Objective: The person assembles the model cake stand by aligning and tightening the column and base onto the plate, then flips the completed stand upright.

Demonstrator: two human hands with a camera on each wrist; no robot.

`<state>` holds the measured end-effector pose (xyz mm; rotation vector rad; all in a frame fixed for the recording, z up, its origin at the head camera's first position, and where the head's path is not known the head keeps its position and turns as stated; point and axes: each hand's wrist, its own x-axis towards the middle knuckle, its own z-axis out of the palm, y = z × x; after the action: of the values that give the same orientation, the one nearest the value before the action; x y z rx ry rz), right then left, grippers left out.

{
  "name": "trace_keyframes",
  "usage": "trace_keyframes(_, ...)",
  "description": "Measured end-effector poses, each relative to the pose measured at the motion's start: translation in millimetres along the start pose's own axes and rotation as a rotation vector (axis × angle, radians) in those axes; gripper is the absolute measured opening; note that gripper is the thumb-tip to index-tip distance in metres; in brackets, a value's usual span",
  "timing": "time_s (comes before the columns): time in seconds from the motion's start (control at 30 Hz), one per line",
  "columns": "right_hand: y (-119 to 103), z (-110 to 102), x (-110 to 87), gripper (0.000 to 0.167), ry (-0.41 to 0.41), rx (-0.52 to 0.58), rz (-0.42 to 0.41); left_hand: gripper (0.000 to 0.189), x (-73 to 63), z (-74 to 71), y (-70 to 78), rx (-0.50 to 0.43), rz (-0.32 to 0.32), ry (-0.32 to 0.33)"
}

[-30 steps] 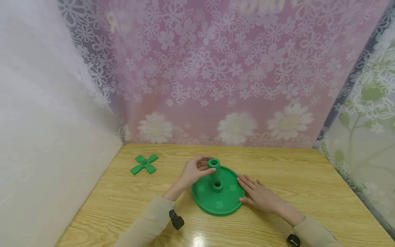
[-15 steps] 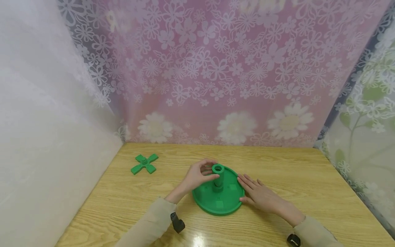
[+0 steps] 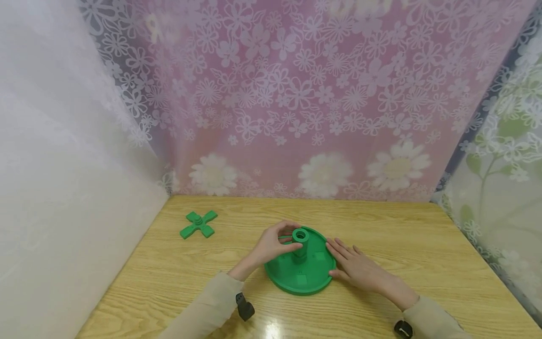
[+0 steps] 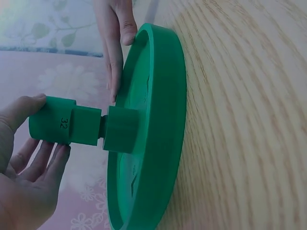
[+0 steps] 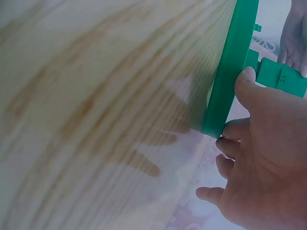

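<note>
My left hand (image 3: 271, 242) pinches a green stepped post (image 3: 300, 239) with a hole in its top, thumb on one side and fingers on the other. In the left wrist view, the post (image 4: 67, 122) bears the number 32, and its narrow end meets the raised socket (image 4: 122, 129) at the centre of a green round tray (image 4: 168, 96). A narrow neck shows between post and socket. The tray (image 3: 299, 288) lies flat on the table. My right hand (image 3: 355, 268) rests at the tray's right rim with fingers extended, thumb and fingertips touching the edge, as the right wrist view also shows.
A green cross-shaped piece (image 3: 197, 224) with a short central peg lies at the table's back left. Floral cloth (image 3: 296, 103) hangs behind the wooden table (image 3: 381, 226), with pale sheets at both sides.
My left hand has brought the post slightly right and down, from beside and above the tray's central socket to right over it. The right hand and the tray have stayed put.
</note>
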<state>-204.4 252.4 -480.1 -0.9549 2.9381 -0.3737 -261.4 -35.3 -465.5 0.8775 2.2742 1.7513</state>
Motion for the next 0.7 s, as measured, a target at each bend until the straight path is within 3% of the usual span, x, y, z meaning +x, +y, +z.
trace_keyframes(0.23,-3,-4,0.8,0.074,-0.009,-0.006,0.003,0.055,1.5,9.7,6.2,0.113,0.024,0.085)
trace_keyframes(0.47,-3,-4,0.8,0.074,-0.012,-0.008,0.004,0.051,3.0,16.2,4.9,0.195,-0.007,0.154)
trace_keyframes(0.57,-2,-3,1.1,0.074,-0.011,-0.007,0.003,0.048,3.4,15.3,2.0,0.192,0.0,0.142)
trace_keyframes(0.7,-1,-2,1.4,0.075,-0.012,-0.003,0.002,0.046,4.0,10.8,-1.4,0.179,0.029,0.066)
